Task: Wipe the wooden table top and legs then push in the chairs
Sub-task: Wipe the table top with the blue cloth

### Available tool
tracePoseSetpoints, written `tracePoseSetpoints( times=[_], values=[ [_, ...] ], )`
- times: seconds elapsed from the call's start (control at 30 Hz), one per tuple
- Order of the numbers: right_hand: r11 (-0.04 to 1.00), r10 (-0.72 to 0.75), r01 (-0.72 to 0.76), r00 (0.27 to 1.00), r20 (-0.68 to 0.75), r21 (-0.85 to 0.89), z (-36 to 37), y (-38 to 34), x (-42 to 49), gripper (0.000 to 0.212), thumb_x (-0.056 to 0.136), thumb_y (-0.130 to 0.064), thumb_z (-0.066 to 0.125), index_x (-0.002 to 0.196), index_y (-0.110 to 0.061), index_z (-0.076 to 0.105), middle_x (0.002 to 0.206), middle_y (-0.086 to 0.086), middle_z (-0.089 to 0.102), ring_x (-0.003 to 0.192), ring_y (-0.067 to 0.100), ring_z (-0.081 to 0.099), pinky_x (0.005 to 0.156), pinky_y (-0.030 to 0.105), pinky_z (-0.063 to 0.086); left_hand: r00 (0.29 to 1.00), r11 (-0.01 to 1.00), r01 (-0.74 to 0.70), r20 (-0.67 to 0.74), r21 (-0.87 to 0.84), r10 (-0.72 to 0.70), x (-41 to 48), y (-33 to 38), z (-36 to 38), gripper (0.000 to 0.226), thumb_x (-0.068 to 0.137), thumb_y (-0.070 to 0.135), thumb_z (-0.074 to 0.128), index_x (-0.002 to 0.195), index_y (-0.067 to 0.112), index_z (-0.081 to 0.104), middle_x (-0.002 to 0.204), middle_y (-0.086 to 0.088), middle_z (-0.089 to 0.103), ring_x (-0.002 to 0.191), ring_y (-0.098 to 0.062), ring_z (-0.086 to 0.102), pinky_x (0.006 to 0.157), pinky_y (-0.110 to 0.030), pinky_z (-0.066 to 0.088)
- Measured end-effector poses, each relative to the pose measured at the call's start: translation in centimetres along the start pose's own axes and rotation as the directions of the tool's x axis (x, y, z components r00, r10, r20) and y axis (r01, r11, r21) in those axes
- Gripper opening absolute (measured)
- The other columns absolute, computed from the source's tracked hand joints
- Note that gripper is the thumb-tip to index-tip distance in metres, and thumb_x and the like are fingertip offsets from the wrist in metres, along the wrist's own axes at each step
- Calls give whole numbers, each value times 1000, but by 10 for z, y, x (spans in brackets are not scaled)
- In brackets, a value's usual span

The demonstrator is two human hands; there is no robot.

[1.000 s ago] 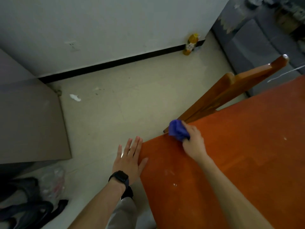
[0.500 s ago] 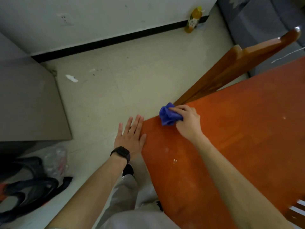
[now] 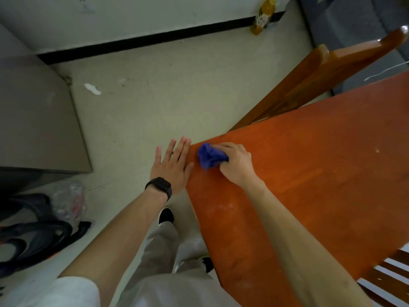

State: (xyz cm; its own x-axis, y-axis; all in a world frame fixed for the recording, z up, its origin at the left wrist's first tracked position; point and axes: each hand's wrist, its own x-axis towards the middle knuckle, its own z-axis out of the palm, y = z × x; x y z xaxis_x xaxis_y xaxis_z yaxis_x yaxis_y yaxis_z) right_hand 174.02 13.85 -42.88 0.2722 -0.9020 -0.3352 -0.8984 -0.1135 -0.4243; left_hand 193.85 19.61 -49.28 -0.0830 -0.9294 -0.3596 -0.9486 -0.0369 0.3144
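Gripping the blue cloth [image 3: 210, 156] in our right hand [image 3: 235, 166], fingers curled, at the table [image 3: 309, 173] corner. Left hand [image 3: 171, 168] flat, fingers straight, at the table's edge.

The right hand [image 3: 235, 166] grips a crumpled blue cloth [image 3: 209, 156] on the near corner of the orange wooden table [image 3: 309, 173] at frame centre; the left hand [image 3: 171, 167] lies flat, fingers straight, against the table's left edge, and a wooden chair [image 3: 327, 69] stands upper right
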Motion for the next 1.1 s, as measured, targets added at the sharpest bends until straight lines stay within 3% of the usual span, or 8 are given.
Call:
tracePoseSetpoints(
  times=[0.2,0.27,0.33,0.47,0.67,0.8,0.97,1.1],
  values=[
    [973,-220,225,971,92,-48,50,15,-121,43,66,-27,46,98,-33,74,108,-15,69,96,20,53,79,35,37,1000,1000,19,12,-3,-19,-9,0,1,62,102,51,8,153,27,-19,163,8,-17,151,-18,-13,120,-51,-8],
    [975,-207,220,941,268,-18,38,24,-131,44,62,-28,42,91,-34,75,99,-16,72,91,18,59,79,35,44,999,999,31,-8,-14,-31,-11,2,3,62,102,50,7,154,26,-18,164,6,-16,151,-18,-13,121,-51,-7],
    [984,-158,174,950,270,-37,18,16,-100,46,62,-26,41,93,-34,74,94,-13,73,89,17,64,79,39,50,999,999,37,-34,-8,-38,-10,4,3,62,102,50,8,154,26,-15,164,5,-13,151,-18,-11,121,-51,-6],
    [942,-183,174,983,-4,-288,15,-15,-48,48,79,-24,48,120,-43,62,129,-17,56,120,19,41,96,44,27,995,997,77,-60,-11,-78,-25,10,12,60,103,46,10,155,26,-12,164,4,-16,151,-19,-11,120,-53,-4],
    [882,-301,328,945,132,-337,55,23,-136,51,77,-27,46,124,-41,59,131,-6,55,103,33,52,72,39,41,996,998,62,-59,-22,-63,-110,38,49,59,102,42,4,155,22,-15,162,3,-22,150,-15,-16,119,-52,-10],
    [804,-363,493,850,381,-333,42,46,-203,63,72,-37,33,131,-53,49,136,-16,52,104,27,56,77,37,29,987,989,134,-84,-59,-139,-161,79,89,62,99,42,-2,155,20,-13,163,0,-19,151,-17,-11,117,-53,-10],
    [894,-286,260,958,-19,-366,35,34,-125,59,82,-26,44,133,-55,47,140,-18,47,123,20,39,93,43,23,981,981,152,-102,-119,-164,-198,117,116,57,103,39,6,153,26,-18,159,9,-27,148,-12,-22,120,-51,-11],
    [898,-296,261,954,-46,-354,76,55,-156,63,81,-21,52,135,-53,46,141,-15,46,117,24,42,86,41,34,968,971,185,-140,-150,-206,-206,119,133,56,105,38,10,156,27,-11,161,12,-23,149,-10,-18,119,-50,-9]
  ],
)
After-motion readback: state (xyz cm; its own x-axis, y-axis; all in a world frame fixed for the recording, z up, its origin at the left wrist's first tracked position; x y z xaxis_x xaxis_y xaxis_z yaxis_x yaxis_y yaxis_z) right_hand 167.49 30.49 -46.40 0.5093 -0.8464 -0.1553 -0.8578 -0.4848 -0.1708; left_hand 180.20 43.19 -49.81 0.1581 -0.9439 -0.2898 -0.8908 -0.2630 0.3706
